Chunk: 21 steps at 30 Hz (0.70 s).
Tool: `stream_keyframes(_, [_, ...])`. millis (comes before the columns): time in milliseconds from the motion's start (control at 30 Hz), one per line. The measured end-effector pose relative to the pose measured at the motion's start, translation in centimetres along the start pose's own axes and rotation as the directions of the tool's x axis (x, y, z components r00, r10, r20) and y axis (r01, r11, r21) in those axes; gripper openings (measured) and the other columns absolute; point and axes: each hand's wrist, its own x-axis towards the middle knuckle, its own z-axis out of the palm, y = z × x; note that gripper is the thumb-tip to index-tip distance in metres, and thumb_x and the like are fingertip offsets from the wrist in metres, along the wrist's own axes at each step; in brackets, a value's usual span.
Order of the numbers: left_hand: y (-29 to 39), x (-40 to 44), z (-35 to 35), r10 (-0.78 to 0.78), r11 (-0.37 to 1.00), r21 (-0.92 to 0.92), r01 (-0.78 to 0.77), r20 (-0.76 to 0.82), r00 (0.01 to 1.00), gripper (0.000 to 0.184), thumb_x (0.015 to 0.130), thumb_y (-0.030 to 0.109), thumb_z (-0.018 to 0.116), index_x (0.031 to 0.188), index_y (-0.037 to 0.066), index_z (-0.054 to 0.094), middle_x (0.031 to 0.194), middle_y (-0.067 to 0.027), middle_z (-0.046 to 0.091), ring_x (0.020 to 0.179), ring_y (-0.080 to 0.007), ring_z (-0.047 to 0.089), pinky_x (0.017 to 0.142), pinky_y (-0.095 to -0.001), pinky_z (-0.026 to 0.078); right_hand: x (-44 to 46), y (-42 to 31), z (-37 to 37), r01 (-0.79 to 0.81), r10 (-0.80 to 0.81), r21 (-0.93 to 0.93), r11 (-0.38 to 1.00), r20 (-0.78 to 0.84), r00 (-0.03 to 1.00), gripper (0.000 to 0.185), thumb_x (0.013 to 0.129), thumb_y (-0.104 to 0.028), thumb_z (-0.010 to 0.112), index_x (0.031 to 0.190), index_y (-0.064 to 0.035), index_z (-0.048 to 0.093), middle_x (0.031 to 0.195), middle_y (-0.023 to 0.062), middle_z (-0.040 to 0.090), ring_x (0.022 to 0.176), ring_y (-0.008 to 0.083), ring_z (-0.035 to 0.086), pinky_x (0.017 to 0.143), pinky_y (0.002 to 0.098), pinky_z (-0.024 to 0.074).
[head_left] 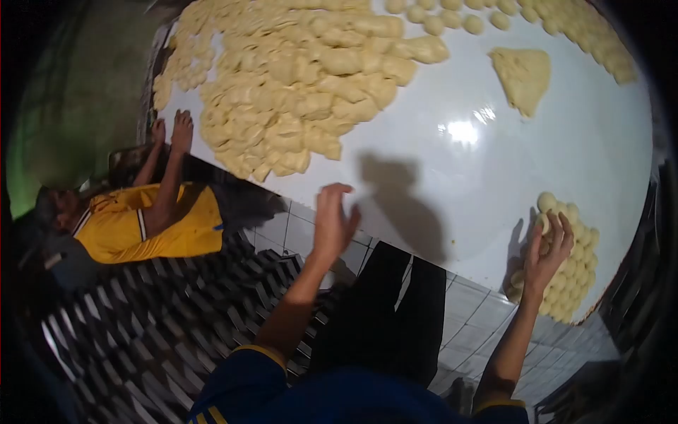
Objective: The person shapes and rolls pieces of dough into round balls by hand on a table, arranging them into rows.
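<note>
My right hand [549,253] is at the cluster of round dough balls [580,263] near the table's right front corner. Its fingers curl around one dough ball [542,223] at the cluster's left side. Over the front edge of the table hangs my left hand [335,225], empty, with thumb and fingers apart. A loose flat piece of dough [524,78] lies farther back on the white table [466,184].
A big heap of cut dough pieces [304,85] covers the table's left part. More dough balls [473,24] line the far edge. At the left, a person in a yellow shirt [155,222] has both hands by the table. Stacked dark metal trays [141,318] stand below.
</note>
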Motion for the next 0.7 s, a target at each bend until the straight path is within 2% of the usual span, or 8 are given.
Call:
stream_keyframes(100, [-6.7,0.7,-3.8,-0.279,0.947,0.098,0.307,-0.229,0.933,0.042,0.094,0.006,0.083,0.133,0.002,0.067,0.126,-0.0169,0.065,0.118,-0.0361,0.065,0.106,-0.0434,0.054,0.9,-3.4,2.2,0.065,-0.065,-0.009,0.998,0.033,0.997,0.032,0.106,-0.009,0.077,0.138,-0.0075,0.078,0.148,0.0178,0.069,0.139,0.0401,0.063,0.121,0.0544,0.0458])
stream_keyframes(133, [-8.9,0.9,-4.7,-0.291,0.942,0.095,0.323,-0.251,0.923,0.042,0.094,0.006,0.083,0.133,0.002,0.067,0.126,-0.0169,0.065,0.118,-0.0361,0.065,0.106,-0.0434,0.054,0.9,-4.4,3.2,0.092,-0.096,0.044,0.995,0.087,0.992,0.032,0.105,-0.008,0.077,0.138,-0.0069,0.077,0.146,0.0180,0.069,0.139,0.0398,0.063,0.121,0.0537,0.0458])
stream_keyframes(200, [-12.7,1.6,-6.5,-0.340,0.900,0.094,0.426,-0.459,0.821,0.040,0.095,0.007,0.079,0.133,0.000,0.067,0.124,-0.0165,0.062,0.117,-0.0376,0.062,0.108,-0.0495,0.050,1.4,-7.9,4.6,0.132,-0.156,0.153,0.979,0.155,0.976,0.030,0.104,-0.008,0.077,0.134,-0.0057,0.077,0.139,0.0183,0.071,0.135,0.0390,0.064,0.119,0.0507,0.0472])
stream_keyframes(300, [-16.6,2.5,-8.1,-0.383,0.901,-0.031,0.434,-0.529,0.757,0.039,0.096,0.009,0.079,0.131,-0.001,0.067,0.127,-0.0165,0.062,0.118,-0.0379,0.062,0.108,-0.0497,0.051,1.2,-10.9,6.3,0.132,-0.201,0.274,0.953,0.239,0.950,0.026,0.104,-0.006,0.076,0.130,-0.0050,0.077,0.135,0.0175,0.073,0.131,0.0379,0.066,0.116,0.0492,0.0488])
stream_keyframes(367, [-15.8,5.1,-9.6,-0.376,0.909,-0.059,0.412,-0.543,0.751,0.039,0.098,0.012,0.077,0.133,-0.001,0.067,0.127,-0.0182,0.063,0.121,-0.0391,0.063,0.109,-0.0486,0.051,1.2,-13.3,7.5,0.157,-0.231,0.291,0.944,0.240,0.943,0.023,0.103,-0.005,0.076,0.126,-0.0045,0.078,0.130,0.0164,0.074,0.128,0.0369,0.067,0.113,0.0477,0.0503])
stream_keyframes(533, [-16.4,11.9,-13.1,-0.061,0.958,0.217,0.190,-0.494,0.867,0.044,0.102,0.017,0.073,0.142,0.000,0.069,0.136,-0.0223,0.071,0.127,-0.0429,0.064,0.113,-0.0509,0.052,0.9,-16.5,8.1,0.152,-0.267,0.330,0.932,0.342,0.901,0.020,0.103,-0.006,0.075,0.122,-0.0039,0.078,0.127,0.0155,0.074,0.124,0.0354,0.068,0.112,0.0455,0.0517])
stream_keyframes(567, [-18.0,13.2,-13.9,-0.066,0.957,0.213,0.195,-0.498,0.865,0.044,0.102,0.017,0.073,0.142,0.000,0.069,0.136,-0.0223,0.071,0.127,-0.0429,0.064,0.113,-0.0509,0.052,0.9,-17.0,8.4,0.144,-0.269,0.338,0.930,0.360,0.893,0.020,0.102,-0.006,0.075,0.122,-0.0039,0.079,0.127,0.0155,0.074,0.124,0.0353,0.068,0.112,0.0454,0.0518])
stream_keyframes(700, [-21.5,17.2,-16.8,-0.336,0.916,0.124,0.381,-0.278,0.900,0.050,0.098,0.031,0.077,0.136,-0.001,0.076,0.124,-0.0215,0.082,0.114,-0.0398,0.076,0.105,-0.0485,0.059,0.8,-18.1,8.8,0.127,-0.266,0.351,0.928,0.383,0.885,0.019,0.102,-0.006,0.075,0.120,-0.0037,0.079,0.128,0.0157,0.074,0.125,0.0352,0.068,0.111,0.0455,0.0521])
